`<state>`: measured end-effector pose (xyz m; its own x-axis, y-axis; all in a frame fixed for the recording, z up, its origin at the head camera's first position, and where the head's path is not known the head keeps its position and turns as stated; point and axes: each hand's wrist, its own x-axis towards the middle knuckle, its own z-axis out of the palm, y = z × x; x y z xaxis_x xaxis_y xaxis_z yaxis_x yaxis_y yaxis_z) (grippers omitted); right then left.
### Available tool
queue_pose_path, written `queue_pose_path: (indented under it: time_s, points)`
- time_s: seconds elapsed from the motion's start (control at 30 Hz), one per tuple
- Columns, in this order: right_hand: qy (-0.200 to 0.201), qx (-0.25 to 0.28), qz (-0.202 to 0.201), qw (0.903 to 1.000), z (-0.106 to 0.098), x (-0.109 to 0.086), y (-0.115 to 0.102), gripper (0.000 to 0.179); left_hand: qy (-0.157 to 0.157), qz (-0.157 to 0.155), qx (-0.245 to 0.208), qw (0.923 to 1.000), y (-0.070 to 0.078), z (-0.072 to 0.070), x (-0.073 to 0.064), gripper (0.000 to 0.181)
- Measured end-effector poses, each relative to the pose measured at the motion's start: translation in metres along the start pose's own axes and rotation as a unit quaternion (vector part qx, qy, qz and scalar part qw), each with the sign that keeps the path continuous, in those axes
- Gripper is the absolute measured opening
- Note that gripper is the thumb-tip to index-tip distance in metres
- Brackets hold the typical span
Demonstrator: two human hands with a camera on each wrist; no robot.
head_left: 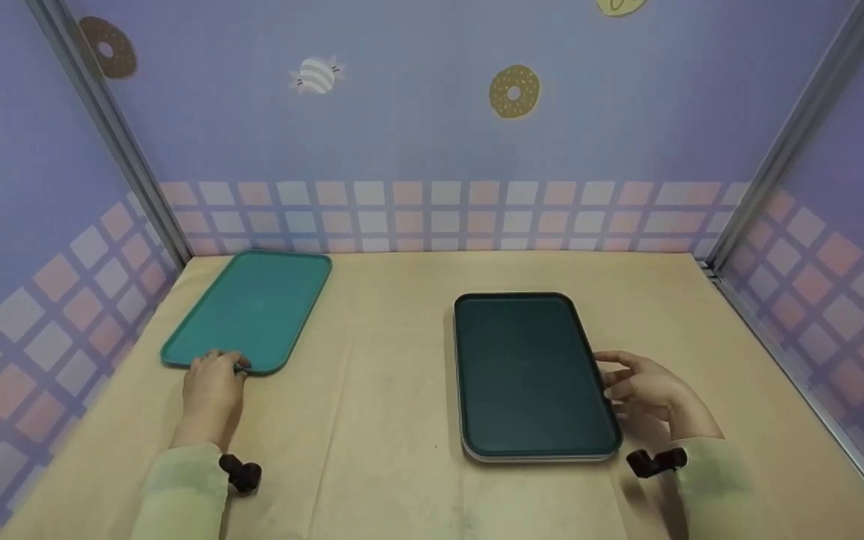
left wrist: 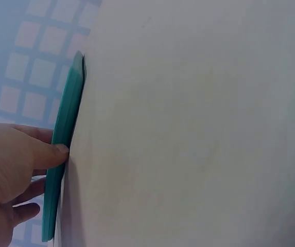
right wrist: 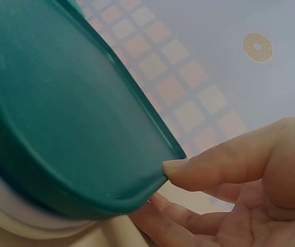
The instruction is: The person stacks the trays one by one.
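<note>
A teal tray (head_left: 252, 311) lies at the far left of the table, its near edge in the grip of my left hand (head_left: 213, 386). In the left wrist view that tray (left wrist: 67, 110) appears edge-on, the thumb on one side and the fingers on the other. Right of centre, a dark green tray (head_left: 529, 375) is stacked over a whitish tray (right wrist: 13, 203), of which only the rim shows. My right hand (head_left: 653, 390) holds the dark green tray's right edge. The right wrist view shows the thumb (right wrist: 180, 170) against the rim and fingers below it.
The table (head_left: 379, 390) has a beige cover. Purple printed walls (head_left: 417, 135) with a checked band enclose the back and both sides. Metal posts (head_left: 792, 142) stand at the back corners, and a metal rail (head_left: 814, 405) runs along the right edge.
</note>
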<state>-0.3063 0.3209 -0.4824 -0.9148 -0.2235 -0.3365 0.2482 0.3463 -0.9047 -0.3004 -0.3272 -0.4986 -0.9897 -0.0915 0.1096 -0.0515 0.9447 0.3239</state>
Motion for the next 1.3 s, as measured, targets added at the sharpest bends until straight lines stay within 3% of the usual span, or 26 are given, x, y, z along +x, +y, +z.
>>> queue_pose_path:
  time_s: [0.37,0.6,0.87,1.03,1.3]
  points:
    - [-0.006,0.002,-0.012,0.9999,-0.001,0.001,0.001,0.079,0.063,0.042,0.031,0.9966,0.000,0.000,-0.003,0.011]
    - [-0.002,-0.002,-0.005,1.0000,0.000,0.001,0.000,0.078,0.028,0.042,-0.010,0.9987,0.013,0.002,-0.002,0.011]
    - [-0.012,0.006,-0.008,0.9999,0.000,0.001,0.000,0.078,0.001,0.093,-0.003,0.9957,0.032,0.008,-0.002,0.022]
    - [-0.012,0.001,-0.005,0.9999,0.000,0.001,0.000,0.078,0.002,0.134,0.002,0.9909,0.047,0.013,-0.004,0.030]
    - [-0.005,-0.004,0.005,1.0000,0.001,0.000,0.000,0.077,0.015,0.165,0.039,0.9854,0.077,0.020,-0.014,0.030]
